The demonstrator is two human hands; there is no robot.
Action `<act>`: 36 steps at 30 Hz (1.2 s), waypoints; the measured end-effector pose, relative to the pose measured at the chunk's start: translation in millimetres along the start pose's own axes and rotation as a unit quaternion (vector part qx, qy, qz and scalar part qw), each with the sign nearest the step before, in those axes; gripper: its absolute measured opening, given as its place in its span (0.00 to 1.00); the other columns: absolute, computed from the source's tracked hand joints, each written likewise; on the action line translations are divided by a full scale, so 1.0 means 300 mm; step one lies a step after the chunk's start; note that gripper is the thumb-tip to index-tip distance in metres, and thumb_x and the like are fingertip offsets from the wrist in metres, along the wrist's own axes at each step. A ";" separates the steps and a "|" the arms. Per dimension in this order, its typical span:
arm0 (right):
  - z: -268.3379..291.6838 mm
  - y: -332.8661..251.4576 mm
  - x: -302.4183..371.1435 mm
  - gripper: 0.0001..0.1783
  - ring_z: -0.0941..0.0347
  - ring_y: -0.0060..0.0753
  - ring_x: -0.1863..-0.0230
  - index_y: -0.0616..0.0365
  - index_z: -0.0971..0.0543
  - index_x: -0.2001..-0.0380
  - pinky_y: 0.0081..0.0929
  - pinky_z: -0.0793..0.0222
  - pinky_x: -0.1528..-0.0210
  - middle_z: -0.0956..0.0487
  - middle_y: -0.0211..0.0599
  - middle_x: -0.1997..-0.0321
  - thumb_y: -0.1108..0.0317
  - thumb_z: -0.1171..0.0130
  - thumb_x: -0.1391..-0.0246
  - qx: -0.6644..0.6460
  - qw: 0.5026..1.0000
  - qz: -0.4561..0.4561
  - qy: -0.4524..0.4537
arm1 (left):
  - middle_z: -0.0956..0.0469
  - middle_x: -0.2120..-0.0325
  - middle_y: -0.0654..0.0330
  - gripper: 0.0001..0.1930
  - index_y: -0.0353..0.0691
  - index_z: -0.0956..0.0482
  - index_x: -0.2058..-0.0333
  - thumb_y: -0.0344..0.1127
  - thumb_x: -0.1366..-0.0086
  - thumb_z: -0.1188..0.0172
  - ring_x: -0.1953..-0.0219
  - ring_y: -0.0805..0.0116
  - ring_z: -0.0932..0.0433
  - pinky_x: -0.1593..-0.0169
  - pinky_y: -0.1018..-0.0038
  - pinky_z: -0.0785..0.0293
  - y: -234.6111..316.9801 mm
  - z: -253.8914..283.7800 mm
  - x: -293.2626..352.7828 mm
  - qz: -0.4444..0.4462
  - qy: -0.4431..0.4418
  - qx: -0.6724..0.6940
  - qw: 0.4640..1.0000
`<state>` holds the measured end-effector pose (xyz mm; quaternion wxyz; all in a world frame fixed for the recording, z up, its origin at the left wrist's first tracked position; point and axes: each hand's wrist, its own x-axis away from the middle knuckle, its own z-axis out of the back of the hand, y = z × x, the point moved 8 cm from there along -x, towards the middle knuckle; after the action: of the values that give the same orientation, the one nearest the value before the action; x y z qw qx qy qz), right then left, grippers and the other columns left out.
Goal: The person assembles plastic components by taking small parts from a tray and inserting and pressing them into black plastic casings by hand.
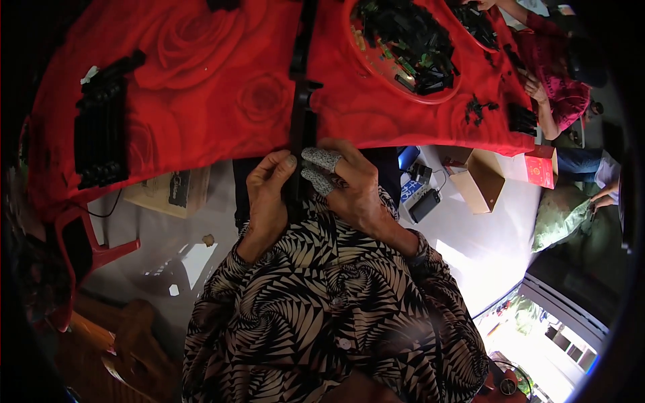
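A long, narrow black strip point(301, 111) runs from the far edge of the view down over the table edge to my lap. Its exact kind is not clear. My left hand point(269, 191) pinches at the near part of the strip, thumb and forefinger together. From the other side, my right hand point(353, 181) closes its fingers against the same part. Grey speckled finger covers point(321, 164) sit on two of its fingers. Any small piece between the fingertips is hidden. A small black clip-like part point(306, 97) sticks out from the strip farther up.
A red rose-patterned cloth point(201, 101) covers the table. Several black bars point(101, 134) lie stacked at left. A red basin point(403, 94) holds many black pieces. Co-workers' hands point(534, 87) are at right. A red chair point(94, 252), cardboard boxes point(477, 181) and a black device point(424, 205) stand below.
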<state>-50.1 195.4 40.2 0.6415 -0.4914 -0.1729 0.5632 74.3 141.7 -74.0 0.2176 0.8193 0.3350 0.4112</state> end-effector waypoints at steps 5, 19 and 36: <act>0.004 0.064 0.018 0.17 0.25 0.28 0.68 0.64 0.20 0.61 0.20 0.29 0.69 0.25 0.37 0.63 0.80 0.33 0.59 -0.089 0.989 -0.118 -0.014 | 0.22 0.67 0.62 0.10 0.33 0.23 0.61 0.31 0.39 0.37 0.64 0.76 0.26 0.55 0.81 0.30 0.021 -0.029 0.014 -0.003 -0.021 -0.021 1.000; 0.469 0.272 -0.375 0.14 0.21 0.33 0.72 0.67 0.20 0.67 0.27 0.28 0.68 0.19 0.48 0.74 0.77 0.45 0.61 0.060 0.977 -0.136 0.152 | 0.20 0.70 0.52 0.09 0.35 0.25 0.63 0.35 0.34 0.44 0.71 0.68 0.22 0.65 0.75 0.24 0.035 -0.076 0.017 0.021 -0.067 -0.019 0.997; 0.464 0.336 -0.390 0.08 0.24 0.57 0.66 0.61 0.21 0.72 0.44 0.27 0.64 0.20 0.50 0.70 0.76 0.45 0.59 0.371 0.927 -0.031 0.041 | 0.20 0.74 0.54 0.07 0.37 0.24 0.68 0.35 0.35 0.42 0.72 0.69 0.21 0.67 0.76 0.24 0.034 -0.072 0.018 0.021 -0.043 0.015 0.999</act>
<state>-249.6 139.7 59.5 0.8017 -0.2355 0.0601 0.5461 62.8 140.5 -52.4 0.2115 0.8462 0.3144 0.3746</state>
